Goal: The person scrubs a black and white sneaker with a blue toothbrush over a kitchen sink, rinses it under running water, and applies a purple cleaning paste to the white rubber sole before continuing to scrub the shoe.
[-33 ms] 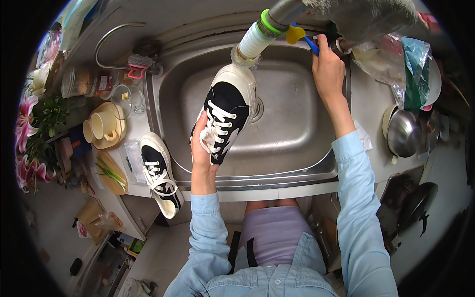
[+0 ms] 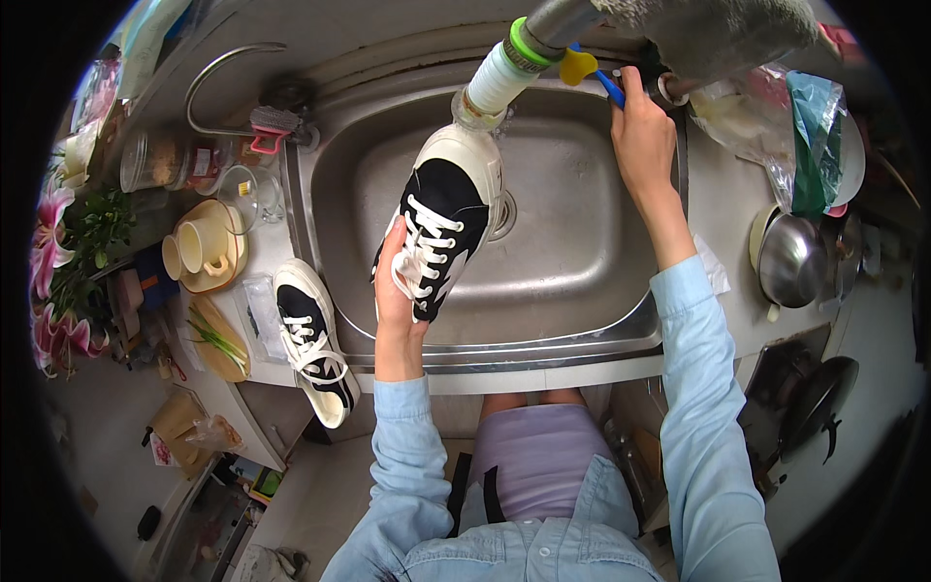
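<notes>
My left hand (image 2: 396, 286) is closed round the heel end of a black and white lace-up sneaker (image 2: 448, 209), held over the metal sink (image 2: 572, 306). Its white toe is right below the end of a white ribbed tap spout (image 2: 495, 82) with a green ring. Behind the sink's far right part, my right hand (image 2: 644, 136) has its fingers curled at a slim blue handle (image 2: 611, 89) with a yellow piece (image 2: 579, 68); whether this is a brush or part of the tap I cannot tell. A matching sneaker (image 2: 312, 341) lies on the counter's left edge.
On the left stand beige cups (image 2: 202, 244) on a tray, a clear glass (image 2: 242, 194) and a board with green stalks (image 2: 221, 339). A thin curved tap (image 2: 199, 87) rises behind them. Plastic bags (image 2: 815, 145) and a steel bowl (image 2: 790, 260) are on the right.
</notes>
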A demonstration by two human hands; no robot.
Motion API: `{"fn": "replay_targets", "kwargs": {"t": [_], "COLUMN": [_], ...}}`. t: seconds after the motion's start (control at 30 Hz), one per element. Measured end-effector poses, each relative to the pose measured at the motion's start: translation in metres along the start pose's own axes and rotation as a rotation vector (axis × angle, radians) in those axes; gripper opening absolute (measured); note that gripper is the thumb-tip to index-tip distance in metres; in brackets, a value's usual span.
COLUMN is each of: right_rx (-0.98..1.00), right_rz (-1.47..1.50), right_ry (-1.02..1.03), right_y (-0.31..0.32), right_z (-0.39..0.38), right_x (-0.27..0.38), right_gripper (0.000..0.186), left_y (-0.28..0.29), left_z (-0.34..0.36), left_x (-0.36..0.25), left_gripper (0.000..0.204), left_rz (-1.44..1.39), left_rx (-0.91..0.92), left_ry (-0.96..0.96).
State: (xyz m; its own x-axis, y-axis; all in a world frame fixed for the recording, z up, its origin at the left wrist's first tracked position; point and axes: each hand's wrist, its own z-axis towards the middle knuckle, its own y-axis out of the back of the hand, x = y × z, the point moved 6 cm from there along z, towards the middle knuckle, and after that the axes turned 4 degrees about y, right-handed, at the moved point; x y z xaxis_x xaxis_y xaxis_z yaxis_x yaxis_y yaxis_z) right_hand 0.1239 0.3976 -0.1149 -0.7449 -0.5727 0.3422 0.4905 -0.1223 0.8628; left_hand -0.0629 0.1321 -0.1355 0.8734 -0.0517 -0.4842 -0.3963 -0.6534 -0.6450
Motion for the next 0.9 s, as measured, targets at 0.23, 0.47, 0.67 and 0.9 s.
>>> {"fn": "replay_targets", "kwargs": {"t": [0.23, 0.47, 0.67, 0.9], "right_rx": [0.039, 0.032, 0.001, 0.072], "right_rz": [-0.015, 0.155, -0.014, 0.264], "right_ry": [-0.039, -0.162, -0.239, -0.387], "right_y": [-0.001, 0.002, 0.003, -0.002], "right_z": [0.002, 0.003, 0.017, 0.011], "right_x": [0.001, -0.001, -0.005, -0.01], "right_gripper": [0.024, 0.022, 0.037, 0.04], "left_y": [-0.001, 0.006, 0.013, 0.009], "left_z": [0.004, 0.0, -0.02, -0.049], "left_x": [-0.002, -0.011, -0.022, -0.029], "left_gripper": [0.038, 0.039, 0.045, 0.047], "left_rz": [0.016, 0.051, 0.151, 0.415], "left_rx": [-0.025, -0.101, -0.185, -0.31], "left_ry": [-0.041, -0.08, -0.123, -0.123]}}
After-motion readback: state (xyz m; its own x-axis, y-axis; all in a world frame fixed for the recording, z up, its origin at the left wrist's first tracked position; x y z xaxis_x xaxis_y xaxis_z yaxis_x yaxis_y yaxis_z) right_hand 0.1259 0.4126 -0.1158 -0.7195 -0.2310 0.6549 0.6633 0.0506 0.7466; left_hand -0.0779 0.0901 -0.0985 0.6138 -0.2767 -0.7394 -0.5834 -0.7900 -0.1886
